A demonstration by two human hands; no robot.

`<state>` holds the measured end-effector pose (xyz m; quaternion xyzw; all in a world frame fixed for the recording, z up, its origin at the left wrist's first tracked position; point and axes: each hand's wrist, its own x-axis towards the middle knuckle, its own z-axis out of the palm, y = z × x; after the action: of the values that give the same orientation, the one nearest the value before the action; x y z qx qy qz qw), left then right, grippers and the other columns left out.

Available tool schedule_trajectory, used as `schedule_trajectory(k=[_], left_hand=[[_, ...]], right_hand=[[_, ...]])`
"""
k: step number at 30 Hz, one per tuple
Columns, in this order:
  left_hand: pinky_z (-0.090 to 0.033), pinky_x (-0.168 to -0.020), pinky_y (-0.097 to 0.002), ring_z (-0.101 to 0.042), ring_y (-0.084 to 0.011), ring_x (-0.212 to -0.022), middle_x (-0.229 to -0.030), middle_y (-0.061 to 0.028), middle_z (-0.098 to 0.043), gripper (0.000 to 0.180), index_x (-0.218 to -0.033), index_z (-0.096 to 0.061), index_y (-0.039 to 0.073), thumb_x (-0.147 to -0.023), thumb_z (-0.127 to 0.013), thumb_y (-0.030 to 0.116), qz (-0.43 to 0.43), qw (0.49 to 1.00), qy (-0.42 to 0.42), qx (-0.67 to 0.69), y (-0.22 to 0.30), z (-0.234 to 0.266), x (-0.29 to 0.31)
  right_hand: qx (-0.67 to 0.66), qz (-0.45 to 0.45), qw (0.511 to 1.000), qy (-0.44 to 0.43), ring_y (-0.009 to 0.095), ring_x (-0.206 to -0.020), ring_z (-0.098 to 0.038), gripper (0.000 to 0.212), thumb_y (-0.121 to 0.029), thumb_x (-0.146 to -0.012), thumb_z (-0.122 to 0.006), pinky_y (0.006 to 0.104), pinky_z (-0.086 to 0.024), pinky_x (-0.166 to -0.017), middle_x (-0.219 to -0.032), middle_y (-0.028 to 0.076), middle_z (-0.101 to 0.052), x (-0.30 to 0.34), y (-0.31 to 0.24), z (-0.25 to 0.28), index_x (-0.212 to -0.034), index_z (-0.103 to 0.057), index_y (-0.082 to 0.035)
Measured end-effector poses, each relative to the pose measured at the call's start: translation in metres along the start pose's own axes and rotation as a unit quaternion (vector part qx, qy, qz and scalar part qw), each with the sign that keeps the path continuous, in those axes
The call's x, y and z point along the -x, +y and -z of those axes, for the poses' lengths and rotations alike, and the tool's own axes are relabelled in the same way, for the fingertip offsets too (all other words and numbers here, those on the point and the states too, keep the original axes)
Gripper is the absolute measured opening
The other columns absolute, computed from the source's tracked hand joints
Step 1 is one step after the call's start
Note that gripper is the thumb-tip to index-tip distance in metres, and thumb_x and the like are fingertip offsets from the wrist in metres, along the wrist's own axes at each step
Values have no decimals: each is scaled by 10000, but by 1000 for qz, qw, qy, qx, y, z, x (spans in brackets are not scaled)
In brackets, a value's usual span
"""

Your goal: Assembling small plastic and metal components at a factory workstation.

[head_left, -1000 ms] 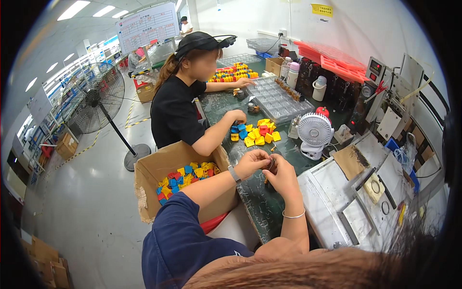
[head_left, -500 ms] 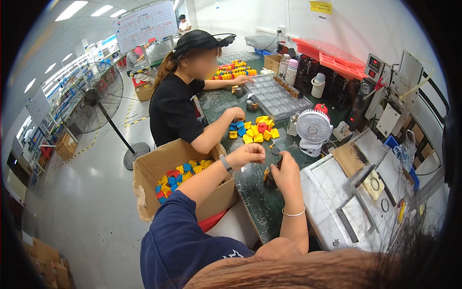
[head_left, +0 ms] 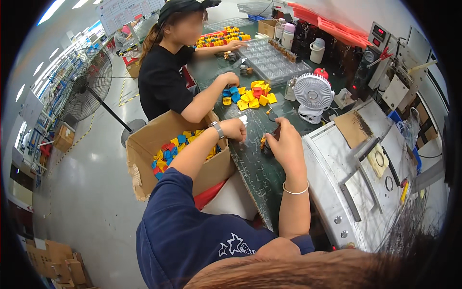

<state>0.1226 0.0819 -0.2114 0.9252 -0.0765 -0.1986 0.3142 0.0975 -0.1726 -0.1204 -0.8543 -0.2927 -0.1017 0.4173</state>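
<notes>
My left hand point(head_left: 234, 129) is over the near edge of the dark green table point(head_left: 255, 176), its fingers curled downward; whatever is in them is hidden. To the right, my right hand point(head_left: 287, 147) is closed around a small dark stack point(head_left: 265, 144) with orange-yellow edges, partly covered by the thumb. Just beyond that hand lies a small dark round piece point(head_left: 273, 116). Farther off is a heap of yellow, red and blue plastic pieces point(head_left: 252, 95). An open cardboard box point(head_left: 202, 172) of similar coloured pieces stands left of the table, beneath my left forearm.
A co-worker in black point(head_left: 166, 82) sits at the far left, one hand beside the heap. A clear compartment tray point(head_left: 274, 60) lies at the back. A white fan point(head_left: 313, 94) and a white machine bench point(head_left: 332, 168) stand right. A floor fan point(head_left: 82, 86) is on the left.
My left hand has moved away from the right hand, left and nearer to the table's edge, its fingers now pointing down. My right hand keeps its grip. The whole view has shifted downward.
</notes>
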Motion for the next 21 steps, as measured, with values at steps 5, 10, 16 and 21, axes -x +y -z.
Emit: schedule_trajectory(k=[5, 10, 16, 21], left_hand=[[-496, -606, -307, -626, -144, -656, -724, -53, -685, 103, -768, -721, 81, -685, -682, 129, 34, 999, 8, -9, 2, -6, 0], [-503, -638, -329, -647, -193, -695, -752, -81, -690, 104, -770, -720, 94, -682, -690, 142, 38, 996, 34, -67, 10, -9, 0], [-505, -641, -360, -647, -258, -703, -726, -95, -669, 102, -759, -683, 80, -702, -662, 162, 24, 984, 90, -153, 4, -15, -6], [-497, -730, -350, -631, -256, -847, -899, -131, -651, 266, -910, -647, 74, -707, -714, 231, 29, 964, 169, -203, 27, -18, 6]], right_hand=[[0, 24, 1000, 3, 301, -754, -609, 414, -79, -720, -721, 380, -484, -700, -820, 166, -608, 4, 3, -5, -1076, -537, 22], [7, 11, 1000, -28, 340, -814, -608, 415, -72, -729, -699, 399, -485, -735, -865, 201, -610, 4, 2, -2, -1085, -519, 41], [28, 4, 999, -40, 377, -864, -602, 376, -31, -717, -662, 414, -483, -770, -904, 228, -608, 0, 9, -10, -1050, -504, 44], [49, -27, 998, -43, 363, -888, -601, 376, -58, -699, -706, 394, -483, -781, -921, 214, -608, -2, 9, -10, -1007, -508, 25]])
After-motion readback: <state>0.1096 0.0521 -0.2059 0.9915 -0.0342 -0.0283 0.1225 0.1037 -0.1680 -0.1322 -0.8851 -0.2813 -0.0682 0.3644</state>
